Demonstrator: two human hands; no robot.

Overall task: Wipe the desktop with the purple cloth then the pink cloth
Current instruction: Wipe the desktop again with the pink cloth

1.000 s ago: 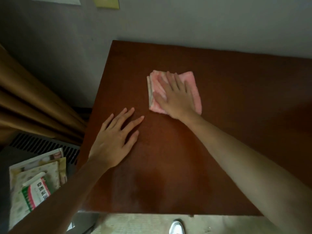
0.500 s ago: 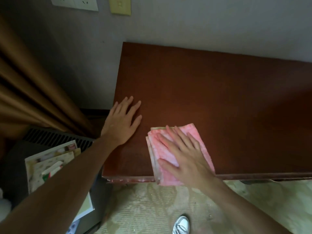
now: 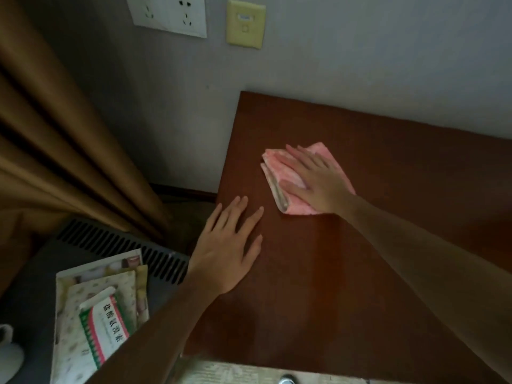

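A folded pink cloth (image 3: 279,164) lies on the dark red-brown desktop (image 3: 388,167), toward its back left part. My right hand (image 3: 315,181) presses flat on the cloth with straight, spread fingers and covers much of it. My left hand (image 3: 230,245) rests flat on the desktop near its left edge, fingers spread, a short way in front and to the left of the cloth. No purple cloth is in view.
The desk stands against a grey wall with sockets (image 3: 169,15) and a yellowish plate (image 3: 245,24). Brown curtains (image 3: 55,151) hang at left. Below them, a vented grey unit (image 3: 122,242) carries papers and a printed packet (image 3: 102,325). Patterned floor shows in front.
My right hand has pushed the pink cloth from the desk's front edge back toward the wall. My left hand stays flat near the left edge. The view has shifted left and up.
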